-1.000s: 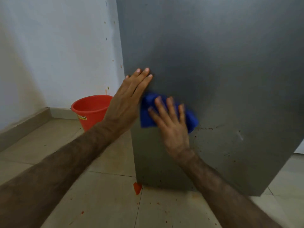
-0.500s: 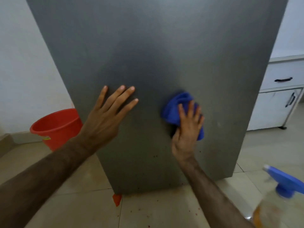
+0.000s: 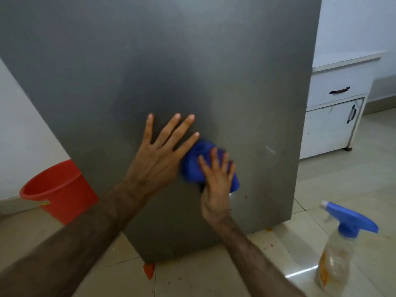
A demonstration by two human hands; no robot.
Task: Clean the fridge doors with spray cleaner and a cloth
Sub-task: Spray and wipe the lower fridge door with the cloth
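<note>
The grey fridge door (image 3: 214,71) fills most of the head view and carries small dark specks near its lower right. My left hand (image 3: 159,155) lies flat on the door with its fingers spread. Just to its right, my right hand (image 3: 216,181) presses a bunched blue cloth (image 3: 194,166) against the door with straight fingers. A clear spray bottle (image 3: 340,251) with a blue trigger head stands on the floor at the lower right, away from both hands.
A red bucket (image 3: 57,191) stands on the floor to the left of the fridge, by the white wall. A white cabinet (image 3: 334,116) with dark handles stands to the right. The tiled floor (image 3: 214,275) shows orange spots and an orange fridge foot (image 3: 149,270).
My right hand and the blue cloth have slid left across the door until they sit next to my left hand. The view has shifted, bringing more of the spray bottle into sight.
</note>
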